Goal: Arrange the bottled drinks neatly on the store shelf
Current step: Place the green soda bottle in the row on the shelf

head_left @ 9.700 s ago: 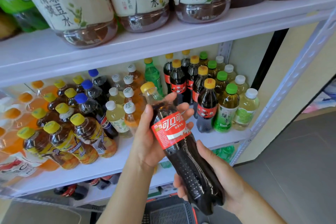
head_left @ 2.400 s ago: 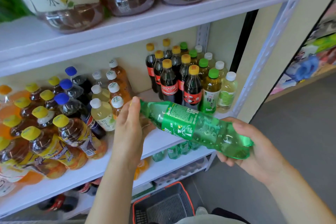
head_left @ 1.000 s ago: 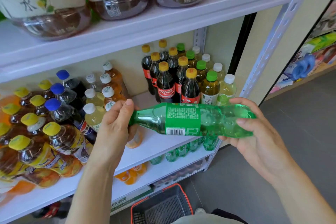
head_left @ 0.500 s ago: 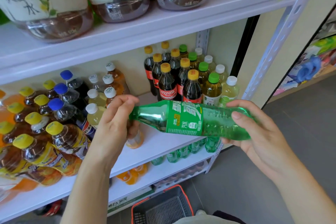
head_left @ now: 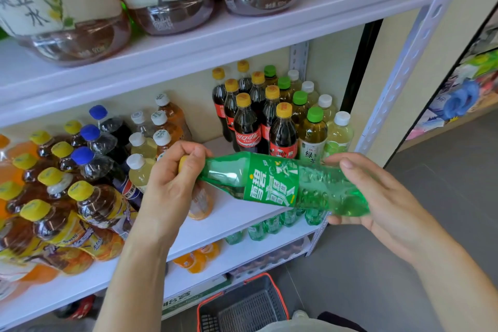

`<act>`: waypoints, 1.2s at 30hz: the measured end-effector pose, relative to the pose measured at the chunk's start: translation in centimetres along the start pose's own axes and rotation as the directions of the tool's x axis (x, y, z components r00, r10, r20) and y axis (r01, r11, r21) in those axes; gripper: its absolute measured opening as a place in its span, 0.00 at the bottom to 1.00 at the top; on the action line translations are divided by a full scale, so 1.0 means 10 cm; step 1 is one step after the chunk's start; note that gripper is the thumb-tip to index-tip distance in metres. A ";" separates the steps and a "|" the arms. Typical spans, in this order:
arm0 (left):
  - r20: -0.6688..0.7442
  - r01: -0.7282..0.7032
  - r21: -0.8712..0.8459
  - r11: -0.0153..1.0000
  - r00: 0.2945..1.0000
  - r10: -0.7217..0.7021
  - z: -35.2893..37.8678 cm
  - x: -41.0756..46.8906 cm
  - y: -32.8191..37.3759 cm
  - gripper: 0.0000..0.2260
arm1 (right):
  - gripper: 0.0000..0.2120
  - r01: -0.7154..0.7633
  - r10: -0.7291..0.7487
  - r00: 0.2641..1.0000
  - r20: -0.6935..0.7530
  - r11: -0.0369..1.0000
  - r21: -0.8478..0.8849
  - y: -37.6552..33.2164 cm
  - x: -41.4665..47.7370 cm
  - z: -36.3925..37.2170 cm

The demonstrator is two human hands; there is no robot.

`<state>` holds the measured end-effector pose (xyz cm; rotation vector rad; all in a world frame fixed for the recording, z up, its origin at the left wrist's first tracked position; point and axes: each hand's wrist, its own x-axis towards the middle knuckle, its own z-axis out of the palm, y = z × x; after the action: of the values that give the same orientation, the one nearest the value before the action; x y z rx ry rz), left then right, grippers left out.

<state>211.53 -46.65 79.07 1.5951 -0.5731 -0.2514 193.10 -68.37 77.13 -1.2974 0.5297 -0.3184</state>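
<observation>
Green soda bottle [head_left: 272, 183] is held nearly level in the air, in front of the middle shelf [head_left: 237, 213]. Cap end points left, base right and slightly lower.

Left hand [head_left: 172, 180]: fingers [head_left: 198, 153] curled tight round the neck and yellow cap.

Right hand [head_left: 377, 197]: fingers [head_left: 347, 163] over the base, thumb beneath, gripping it.

Cola bottles [head_left: 246, 127] stand upright on the shelf just behind. A basket [head_left: 242, 304] sits on the floor below.

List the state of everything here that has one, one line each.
Green bottle: capped, lying sideways in both hands, off the shelf.
Left hand: gripping the bottle's cap end.
Right hand: holding the bottle's base.
Cola bottles: upright, capped, in rows on the shelf.
Basket: on the floor.
</observation>
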 end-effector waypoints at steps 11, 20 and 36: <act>-0.083 0.082 -0.163 0.983 0.992 -0.097 0.02 0.03 0.02 0.10 | 0.34 0.204 -0.185 0.978 0.096 0.950 -0.239 0.04 -0.01 -0.03; -0.175 0.080 -0.118 0.990 0.979 -0.100 0.08 0.04 0.00 0.11 | 0.42 0.266 -0.238 0.964 0.120 0.882 -0.388 0.07 -0.01 0.02; -0.160 -0.035 -0.050 0.998 0.987 0.027 0.03 0.11 0.08 0.09 | 0.33 -0.106 0.099 0.958 0.269 0.994 0.009 0.26 0.04 0.06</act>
<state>212.16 -47.43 79.97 1.5378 -0.4637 -0.1137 193.56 -67.39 74.68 -1.2613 0.3602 -0.0601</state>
